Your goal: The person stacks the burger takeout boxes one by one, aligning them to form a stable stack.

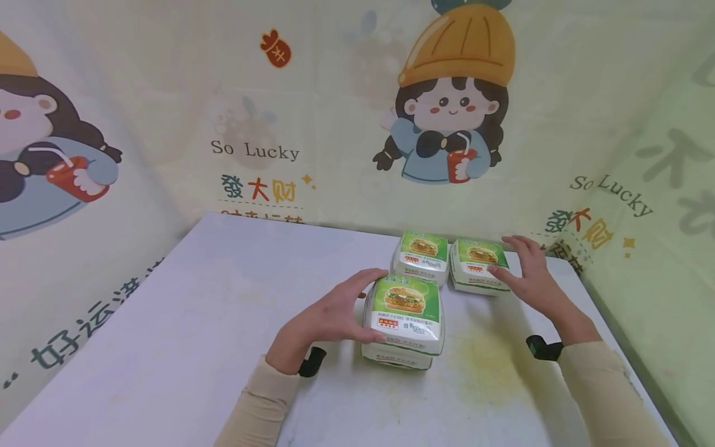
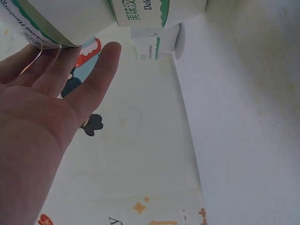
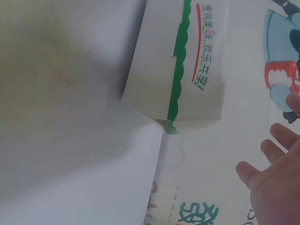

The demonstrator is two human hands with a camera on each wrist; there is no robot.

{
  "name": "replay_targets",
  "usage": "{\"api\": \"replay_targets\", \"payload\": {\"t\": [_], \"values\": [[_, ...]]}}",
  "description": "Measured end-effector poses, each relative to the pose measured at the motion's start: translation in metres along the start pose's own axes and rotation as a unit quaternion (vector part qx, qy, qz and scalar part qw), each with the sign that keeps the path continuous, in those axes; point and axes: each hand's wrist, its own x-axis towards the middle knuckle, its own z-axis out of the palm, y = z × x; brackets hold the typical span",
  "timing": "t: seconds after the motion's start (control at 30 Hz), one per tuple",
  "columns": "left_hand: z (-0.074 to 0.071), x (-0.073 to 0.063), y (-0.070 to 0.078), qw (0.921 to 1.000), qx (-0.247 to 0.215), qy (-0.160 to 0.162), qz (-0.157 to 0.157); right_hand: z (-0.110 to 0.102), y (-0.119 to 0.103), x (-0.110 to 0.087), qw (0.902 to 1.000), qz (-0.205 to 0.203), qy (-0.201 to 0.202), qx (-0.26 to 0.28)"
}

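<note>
A green and white burger box (image 1: pixel 406 307) with a burger picture sits over a lower box (image 1: pixel 398 359), of which only the front strip shows. My left hand (image 1: pixel 335 310) grips the upper box from its left side, thumb at the front and fingers at the back. In the left wrist view, the fingertips of that left hand (image 2: pixel 51 89) touch the box's wall (image 2: pixel 70 21). Farther back on the right lies another burger box (image 1: pixel 480 264). Over its right side hovers my right hand (image 1: pixel 533 276), fingers spread; the right wrist view shows fingers apart from the box (image 3: pixel 187 70).
One more burger box (image 1: pixel 421 254) stands at the back, left of the right-hand one and just behind the stack. The white table (image 1: pixel 223 298) meets a printed cloth backdrop (image 1: pixel 335 124) at its rear edge. A yellowish stain (image 1: pixel 491 366) marks the tabletop.
</note>
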Motion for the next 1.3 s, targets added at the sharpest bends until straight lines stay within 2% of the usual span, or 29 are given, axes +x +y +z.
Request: {"api": "replay_targets", "payload": {"t": [0.23, 0.47, 0.63, 0.8, 1.0, 1.3], "values": [[-0.001, -0.001, 0.002, 1.0, -0.002, -0.003, -0.003, 0.006, 0.012, 0.012, 0.9973, 0.042, -0.049, -0.036], [-0.001, 0.0, 0.002, 0.9999, -0.009, -0.003, -0.007, 0.01, 0.02, 0.027, 0.9928, 0.07, -0.085, -0.046], [-0.002, 0.001, 0.002, 1.0, -0.008, -0.004, -0.005, 0.008, 0.024, 0.035, 0.9904, 0.072, -0.109, -0.045], [-0.001, -0.001, 0.003, 0.9998, -0.012, -0.006, -0.013, 0.007, 0.024, 0.034, 0.9887, 0.071, -0.126, -0.038], [0.0, -0.002, 0.002, 0.9999, -0.009, -0.009, -0.005, 0.005, 0.028, 0.031, 0.9888, 0.058, -0.128, -0.052], [-0.002, -0.001, 0.001, 0.9999, -0.004, -0.014, -0.006, 0.006, 0.047, 0.026, 0.9888, 0.034, -0.133, -0.06]]}}
